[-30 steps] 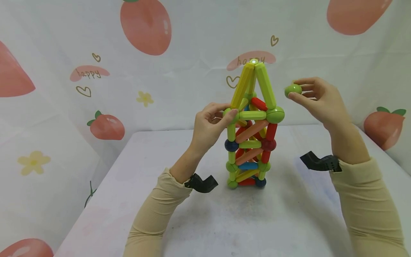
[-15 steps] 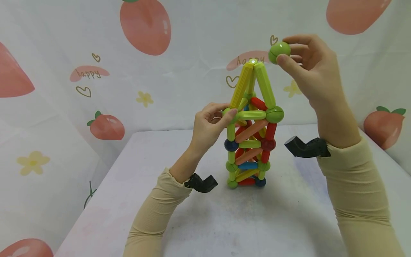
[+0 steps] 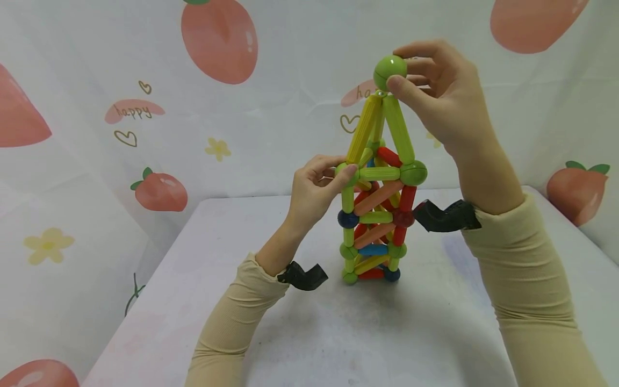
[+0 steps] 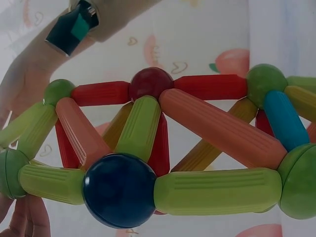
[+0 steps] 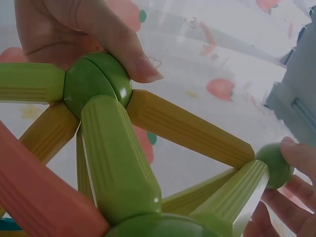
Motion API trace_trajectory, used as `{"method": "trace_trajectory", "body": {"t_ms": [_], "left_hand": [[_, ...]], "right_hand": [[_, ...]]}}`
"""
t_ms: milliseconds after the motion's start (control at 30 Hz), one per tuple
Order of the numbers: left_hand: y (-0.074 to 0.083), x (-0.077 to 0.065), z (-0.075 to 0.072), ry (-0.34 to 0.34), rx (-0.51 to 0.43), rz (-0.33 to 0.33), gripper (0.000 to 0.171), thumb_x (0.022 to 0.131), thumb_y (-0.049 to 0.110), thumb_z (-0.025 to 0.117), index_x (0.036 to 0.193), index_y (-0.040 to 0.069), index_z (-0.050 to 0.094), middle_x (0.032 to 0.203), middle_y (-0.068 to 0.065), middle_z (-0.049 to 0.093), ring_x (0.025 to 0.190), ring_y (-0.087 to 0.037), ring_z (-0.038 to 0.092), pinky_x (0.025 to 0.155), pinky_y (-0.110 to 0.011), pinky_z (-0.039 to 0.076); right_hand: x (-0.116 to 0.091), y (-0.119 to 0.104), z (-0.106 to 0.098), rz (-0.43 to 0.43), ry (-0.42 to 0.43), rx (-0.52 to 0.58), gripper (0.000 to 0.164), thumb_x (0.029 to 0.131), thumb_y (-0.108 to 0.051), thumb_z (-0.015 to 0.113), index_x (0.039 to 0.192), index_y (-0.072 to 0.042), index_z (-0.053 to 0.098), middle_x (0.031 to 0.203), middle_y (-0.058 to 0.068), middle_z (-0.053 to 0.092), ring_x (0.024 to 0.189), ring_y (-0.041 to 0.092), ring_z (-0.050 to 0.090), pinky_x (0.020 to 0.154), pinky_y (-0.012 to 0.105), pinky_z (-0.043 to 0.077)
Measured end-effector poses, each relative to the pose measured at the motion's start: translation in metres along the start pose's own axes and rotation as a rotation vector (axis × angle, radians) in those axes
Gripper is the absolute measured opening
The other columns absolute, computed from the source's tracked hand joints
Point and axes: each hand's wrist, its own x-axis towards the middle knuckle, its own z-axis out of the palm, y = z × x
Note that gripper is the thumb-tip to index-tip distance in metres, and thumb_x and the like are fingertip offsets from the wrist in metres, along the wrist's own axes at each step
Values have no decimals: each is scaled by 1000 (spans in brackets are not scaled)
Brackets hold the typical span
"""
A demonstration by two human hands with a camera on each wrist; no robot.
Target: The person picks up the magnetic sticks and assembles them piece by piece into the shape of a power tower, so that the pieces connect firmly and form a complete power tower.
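A tall tower of magnetic rods and balls stands upright, its sloping yellow and green rods (image 3: 398, 129) meeting in a peak. My right hand (image 3: 442, 99) pinches a green ball (image 3: 388, 71) between thumb and fingers, right at that peak. In the right wrist view, the green ball (image 5: 276, 168) meets the rod tips. My left hand (image 3: 314, 180) grips the green corner ball (image 3: 347, 174) at the foot of the slope. Closer up, the left wrist view shows a dark blue ball (image 4: 118, 190) joined to green rods, with a dark red ball (image 4: 151, 85) behind.
The tower rests on a white tabletop (image 3: 309, 333). A white backdrop cloth (image 3: 271, 123) printed with peaches, hearts and flowers hangs behind it. A black wrist camera (image 3: 304, 276) is strapped to the left sleeve, and another black camera (image 3: 447, 216) to the right one.
My right hand has carried the green ball up and leftward, from beside the tower to its peak. The left hand and the tower have stayed in place.
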Motion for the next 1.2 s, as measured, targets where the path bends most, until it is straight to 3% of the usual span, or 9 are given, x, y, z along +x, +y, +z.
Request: {"method": "trace_trajectory", "body": {"t_ms": [400,933,1200], "left_hand": [[-1,-1,0,-2,-10,1,25,87,3,62,109,-7,64,95,-13,58,72,-6,57,65,-18,54],[0,-1,-1,-3,-8,7,25,87,3,62,109,-8,64,94,-14,58,71,-6,56,65,-18,54],[-2,2,-6,-65,-6,6,27,88,4,60,113,-6,61,101,-14,58,77,-6,58,71,-23,56]], "right_hand": [[-3,1,6,29,-20,-270,27,86,-12,65,113,-15,62,100,-8,67,93,14,63,85,20,49],[-6,7,7,-26,-24,-199,28,87,-8,62,114,-13,61,98,-2,68,87,16,64,84,20,49],[-8,4,1,46,-88,-159,34,89,-10,59,122,-16,56,105,-2,65,98,16,61,95,28,44]]}}
